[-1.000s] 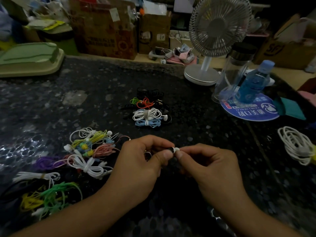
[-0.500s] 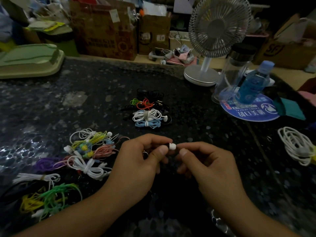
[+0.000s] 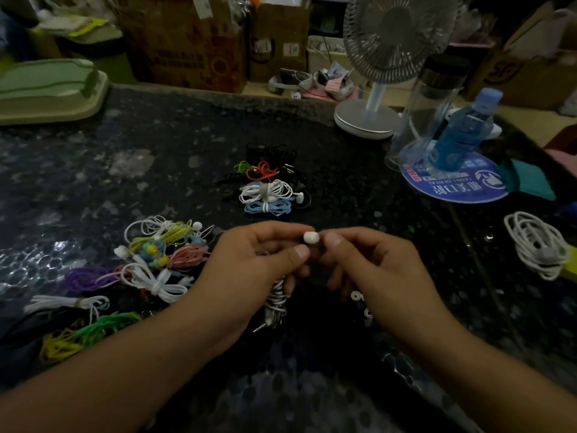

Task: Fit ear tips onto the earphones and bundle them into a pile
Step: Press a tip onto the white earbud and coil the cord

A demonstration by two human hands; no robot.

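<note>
A: Status?

B: Tip fitting, mid-batch. My left hand (image 3: 249, 264) pinches a bundled earphone (image 3: 276, 296); its bud sits at my thumb and forefinger with a white ear tip (image 3: 311, 237) on it. The coiled cable hangs below my palm, above the table (image 3: 140, 157). My right hand (image 3: 371, 270) has curled fingers, thumb and forefinger right beside the tip. Touching or just clear of it, I can't tell.

A: Done so far?

B: Small finished pile (image 3: 268, 185) sits further out in the centre: white, blue, orange and black bundles. Judging by the layout, that's the done stack.

A: Left?

B: Bigger loose heap (image 3: 156, 260) on my left: white, yellow, pink, purple, green sets. Looks untreated. Spare tips (image 3: 357, 296) lie on the table under my right hand. So well under half done, I'd guess. This set needs its tips checked, then goes to the pile.

A: Change since a second ago?

B: Then both thumbs were pressed together over the bud, tip mostly covered. Now they've parted and the tip shows fully, seated by the look of it. Piles haven't moved.
</note>
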